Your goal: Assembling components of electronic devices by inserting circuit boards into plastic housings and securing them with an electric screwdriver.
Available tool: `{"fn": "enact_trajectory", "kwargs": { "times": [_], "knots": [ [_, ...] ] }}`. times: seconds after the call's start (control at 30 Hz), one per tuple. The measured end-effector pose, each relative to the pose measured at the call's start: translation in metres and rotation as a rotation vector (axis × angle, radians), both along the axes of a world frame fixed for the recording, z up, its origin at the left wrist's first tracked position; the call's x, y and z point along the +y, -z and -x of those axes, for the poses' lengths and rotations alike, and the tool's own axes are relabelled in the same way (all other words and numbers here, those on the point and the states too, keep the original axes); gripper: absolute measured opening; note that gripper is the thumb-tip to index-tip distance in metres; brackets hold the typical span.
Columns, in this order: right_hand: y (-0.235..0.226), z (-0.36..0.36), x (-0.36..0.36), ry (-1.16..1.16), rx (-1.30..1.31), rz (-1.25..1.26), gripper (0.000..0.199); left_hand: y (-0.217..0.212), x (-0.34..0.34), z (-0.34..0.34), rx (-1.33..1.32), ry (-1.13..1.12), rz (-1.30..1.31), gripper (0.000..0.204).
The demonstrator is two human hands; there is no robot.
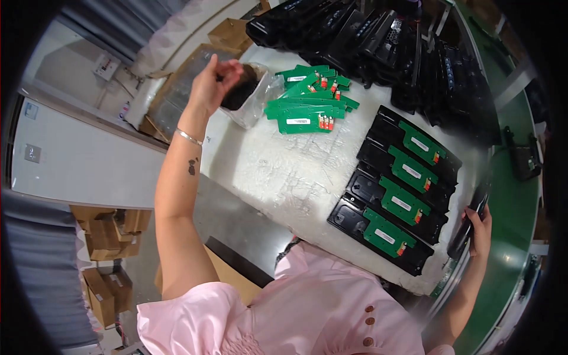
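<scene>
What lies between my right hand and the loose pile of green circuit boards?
In the head view, four black panels, each carrying a green board, and then some white padding lie between your right hand and the pile.

the right hand (pixel 481 232) holds a black part (pixel 460 238).

1. Green circuit boards (pixel 307 112): smooth, a bit shiny.
2. Black panels (pixel 350 220): bumpy, shiny plastic.
3. Table cover (pixel 290 183): crinkly, shiny plastic film.
4. Pink top (pixel 319 302): smooth, softly shiny cloth.
5. Bangle (pixel 189 137): shiny metal.
6. Boxes (pixel 106 239): dull cardboard.
</scene>
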State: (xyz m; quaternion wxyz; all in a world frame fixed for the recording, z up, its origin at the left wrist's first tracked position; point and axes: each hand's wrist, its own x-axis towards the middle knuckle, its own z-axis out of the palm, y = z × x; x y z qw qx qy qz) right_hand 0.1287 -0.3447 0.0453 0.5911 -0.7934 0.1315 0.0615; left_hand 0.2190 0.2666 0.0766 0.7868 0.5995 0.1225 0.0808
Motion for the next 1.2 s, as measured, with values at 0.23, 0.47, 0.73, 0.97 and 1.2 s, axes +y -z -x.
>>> {"fn": "enact_trajectory", "kwargs": {
  "times": [0.23,0.47,0.73,0.97,1.2],
  "knots": [
    [0.026,0.007,0.014,-0.017,-0.228,0.339,0.058,-0.007,-0.028,0.009,0.203,0.138,-0.280,0.061],
    [0.025,0.006,0.025,0.080,-0.348,0.787,0.055,0.005,-0.045,0.014,0.049,0.057,-0.317,0.055],
    [-0.015,0.071,0.088,-0.573,-0.566,0.695,0.046,-0.005,-0.228,0.107,-0.376,1.024,-0.929,0.045],
    [-0.017,0.076,0.085,-0.752,-0.641,0.733,0.049,0.026,-0.252,0.115,-0.737,1.057,-1.293,0.041],
    [-0.007,0.019,0.082,-0.467,-0.808,0.937,0.034,0.026,-0.268,0.067,-0.787,0.629,-1.474,0.042]
  ]
}}
